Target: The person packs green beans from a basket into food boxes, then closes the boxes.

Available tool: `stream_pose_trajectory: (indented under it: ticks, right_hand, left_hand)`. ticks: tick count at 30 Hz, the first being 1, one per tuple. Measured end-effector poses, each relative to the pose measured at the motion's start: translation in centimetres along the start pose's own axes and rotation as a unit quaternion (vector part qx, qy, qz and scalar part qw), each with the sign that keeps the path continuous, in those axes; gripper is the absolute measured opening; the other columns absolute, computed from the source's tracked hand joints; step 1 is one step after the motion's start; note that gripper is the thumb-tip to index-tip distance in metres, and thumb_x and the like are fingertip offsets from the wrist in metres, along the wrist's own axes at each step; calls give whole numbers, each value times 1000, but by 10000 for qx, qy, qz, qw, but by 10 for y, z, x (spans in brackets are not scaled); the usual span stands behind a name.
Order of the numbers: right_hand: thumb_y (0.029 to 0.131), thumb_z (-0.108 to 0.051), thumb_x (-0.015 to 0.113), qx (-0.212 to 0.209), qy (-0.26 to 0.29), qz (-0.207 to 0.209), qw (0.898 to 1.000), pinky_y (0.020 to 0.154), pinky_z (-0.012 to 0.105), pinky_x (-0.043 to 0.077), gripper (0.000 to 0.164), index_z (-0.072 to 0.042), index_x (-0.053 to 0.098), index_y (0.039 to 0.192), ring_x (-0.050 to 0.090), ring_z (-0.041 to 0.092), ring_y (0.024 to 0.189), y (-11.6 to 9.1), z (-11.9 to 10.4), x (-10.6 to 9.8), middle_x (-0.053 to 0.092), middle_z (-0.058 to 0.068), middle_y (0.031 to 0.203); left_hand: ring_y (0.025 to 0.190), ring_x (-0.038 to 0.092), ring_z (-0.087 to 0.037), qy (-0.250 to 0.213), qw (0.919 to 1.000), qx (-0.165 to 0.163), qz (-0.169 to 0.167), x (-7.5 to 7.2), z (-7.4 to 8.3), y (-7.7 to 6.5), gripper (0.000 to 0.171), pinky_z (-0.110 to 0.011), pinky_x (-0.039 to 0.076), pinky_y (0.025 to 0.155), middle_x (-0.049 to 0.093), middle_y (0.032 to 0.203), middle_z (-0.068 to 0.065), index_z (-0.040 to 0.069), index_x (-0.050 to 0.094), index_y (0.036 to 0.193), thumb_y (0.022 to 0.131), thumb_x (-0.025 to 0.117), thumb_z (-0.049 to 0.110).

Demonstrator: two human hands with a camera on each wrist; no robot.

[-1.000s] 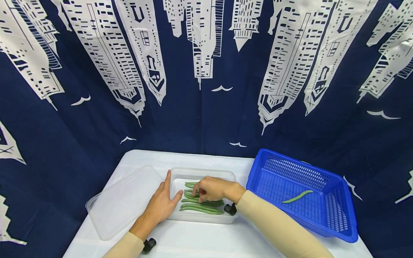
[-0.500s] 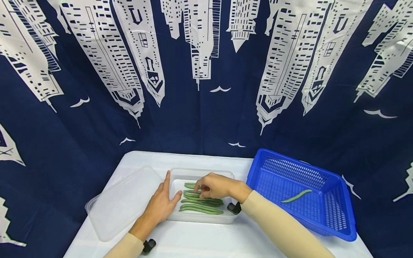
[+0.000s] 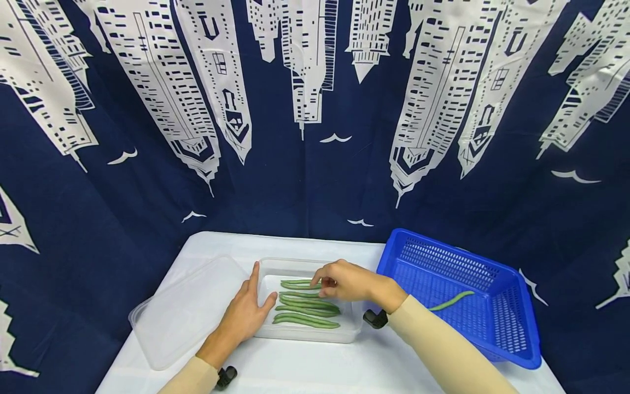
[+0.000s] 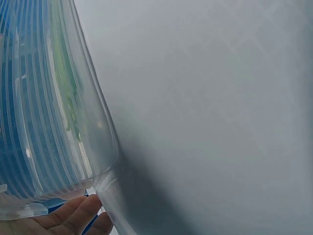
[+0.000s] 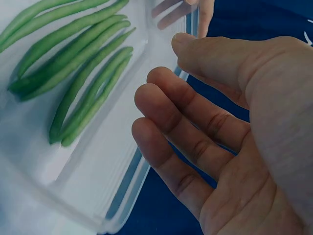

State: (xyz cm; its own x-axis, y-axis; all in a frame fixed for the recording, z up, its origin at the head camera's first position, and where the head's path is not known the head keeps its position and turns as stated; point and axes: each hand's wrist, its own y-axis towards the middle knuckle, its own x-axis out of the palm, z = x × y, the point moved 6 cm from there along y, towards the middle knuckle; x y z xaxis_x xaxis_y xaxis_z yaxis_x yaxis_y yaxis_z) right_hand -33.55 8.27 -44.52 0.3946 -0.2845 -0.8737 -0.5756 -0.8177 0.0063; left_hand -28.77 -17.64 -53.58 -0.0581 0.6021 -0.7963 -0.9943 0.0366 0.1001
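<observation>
Green beans (image 3: 306,322) lie in several side-by-side rows inside a clear plastic container (image 3: 315,335). My left hand (image 3: 242,307) rests against the container's left end, its fingers extended along the wall and the thumb reaching over the rim. In the left wrist view its fingertips (image 4: 88,205) show at the container's corner. My right hand (image 3: 351,282) hovers over the container's right half, its fingertips close to the far beans. The right wrist view shows its fingers (image 5: 156,142) loosely bent, thumb apart, with nothing between them.
A clear lid (image 3: 192,312) lies on the white table (image 3: 295,366), left of the container. On the right stands a blue perforated basket (image 3: 413,268) with one green bean (image 3: 455,300) in it. A dark patterned cloth (image 3: 305,191) hangs behind.
My right hand has lifted off the middle beans and moved right and slightly away, uncovering more of them. The left hand stays at the container's left end.
</observation>
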Motion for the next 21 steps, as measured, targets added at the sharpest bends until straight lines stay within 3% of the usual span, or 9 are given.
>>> stream_pose_trajectory:
  ticks: [21]
  right_hand:
    - [108, -7, 83, 425, -208, 600, 9971, 74, 21, 56, 21, -8, 85, 129, 59, -1, 80, -71, 38, -40, 78, -6, 95]
  left_hand:
    - [146, 67, -55, -5, 10000, -30, 32, 0, 0, 1, 98, -69, 56, 121, 62, 161, -32, 11, 12, 189, 117, 64, 51]
